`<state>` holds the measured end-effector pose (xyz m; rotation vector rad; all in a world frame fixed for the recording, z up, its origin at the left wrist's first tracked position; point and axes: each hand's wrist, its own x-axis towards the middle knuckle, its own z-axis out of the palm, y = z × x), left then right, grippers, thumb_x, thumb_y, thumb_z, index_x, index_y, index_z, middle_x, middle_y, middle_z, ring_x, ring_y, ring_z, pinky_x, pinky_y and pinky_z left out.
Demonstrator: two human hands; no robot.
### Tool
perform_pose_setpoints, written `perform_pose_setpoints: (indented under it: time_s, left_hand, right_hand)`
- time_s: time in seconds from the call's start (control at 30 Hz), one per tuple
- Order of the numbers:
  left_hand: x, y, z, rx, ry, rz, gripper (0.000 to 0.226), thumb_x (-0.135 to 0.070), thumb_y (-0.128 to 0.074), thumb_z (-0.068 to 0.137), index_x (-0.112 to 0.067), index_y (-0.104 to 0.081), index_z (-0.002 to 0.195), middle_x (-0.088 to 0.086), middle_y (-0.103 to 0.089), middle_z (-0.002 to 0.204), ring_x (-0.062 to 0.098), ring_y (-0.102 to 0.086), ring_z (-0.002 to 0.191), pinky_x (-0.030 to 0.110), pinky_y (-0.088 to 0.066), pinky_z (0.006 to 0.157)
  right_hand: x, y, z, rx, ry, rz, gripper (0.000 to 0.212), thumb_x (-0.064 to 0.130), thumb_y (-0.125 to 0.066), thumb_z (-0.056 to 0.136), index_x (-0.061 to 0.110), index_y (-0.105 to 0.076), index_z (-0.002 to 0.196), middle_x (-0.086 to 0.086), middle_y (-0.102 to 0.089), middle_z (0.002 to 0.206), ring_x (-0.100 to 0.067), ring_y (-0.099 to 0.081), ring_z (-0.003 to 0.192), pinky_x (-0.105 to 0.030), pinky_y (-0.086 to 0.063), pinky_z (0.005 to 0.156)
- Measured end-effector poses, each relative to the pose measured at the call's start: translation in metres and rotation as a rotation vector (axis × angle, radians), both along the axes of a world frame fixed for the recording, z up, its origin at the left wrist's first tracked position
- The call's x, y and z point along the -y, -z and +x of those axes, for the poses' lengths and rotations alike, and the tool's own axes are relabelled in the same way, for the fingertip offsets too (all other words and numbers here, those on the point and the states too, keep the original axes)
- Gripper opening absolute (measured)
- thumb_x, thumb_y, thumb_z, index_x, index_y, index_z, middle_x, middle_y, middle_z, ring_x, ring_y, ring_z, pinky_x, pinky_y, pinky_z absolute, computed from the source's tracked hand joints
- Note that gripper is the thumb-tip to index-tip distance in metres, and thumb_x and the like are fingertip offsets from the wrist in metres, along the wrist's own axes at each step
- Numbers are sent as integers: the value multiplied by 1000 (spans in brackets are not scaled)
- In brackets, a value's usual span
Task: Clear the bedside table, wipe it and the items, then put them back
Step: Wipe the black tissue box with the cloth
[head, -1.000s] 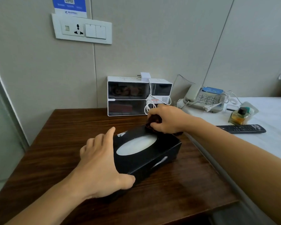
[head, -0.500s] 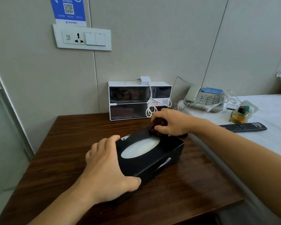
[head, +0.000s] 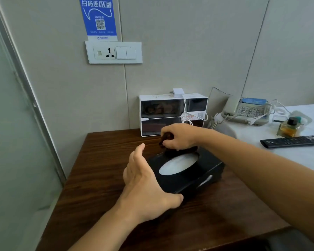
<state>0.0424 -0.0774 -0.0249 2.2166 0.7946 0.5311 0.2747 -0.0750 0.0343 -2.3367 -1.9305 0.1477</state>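
Centrally, the left hand (head: 143, 189) braces the black tissue box (head: 187, 171) with loosely spread fingers. The right hand (head: 179, 135) grips a dark cloth (head: 168, 140) against the box's far edge.

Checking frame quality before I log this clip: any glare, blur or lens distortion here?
Head view: wide-angle bending bows the grey door frame; window light glares on the dark wooden bedside table; the right hand and its dark brown cloth look slightly soft; the black rectangular tissue box stays readable.
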Motion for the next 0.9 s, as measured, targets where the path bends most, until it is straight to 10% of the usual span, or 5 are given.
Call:
perform_pose_setpoints:
  time_s: [0.37, 0.67, 0.9]
  left_hand:
    - [-3, 1, 2, -70, -2, -13, 144, -58, -92, 52, -53, 22, 140, -19, 22, 159, 28, 7, 155, 46, -19, 127]
    - [-4, 1, 3, -67, 18, 42, 141, -58, -89, 58, -51, 28, 136, -20, 26, 155, 18, 15, 151, 43, -10, 128]
    - [-3, -1, 1, -75, 31, 37, 138, -58, -89, 60, -52, 25, 137, -22, 17, 154, 12, 8, 148, 45, -14, 128]
  right_hand:
    - [-20, 8, -14, 127, -48, -44, 30, 40, -62, 95, 31, -62, 124, 8, -56, 104, -23, -62, 105, -35, -49, 86]
    - [8, 0, -33, -372, -183, 10, 31, 38, -43, 94, 44, -59, 120, -3, -52, 112, -14, -52, 110, -35, -41, 103]
    - [9, -3, -21, -225, -303, 37, 36, 40, -71, 94, 33, -57, 127, 5, -65, 103, -12, -63, 96, -35, -54, 87]
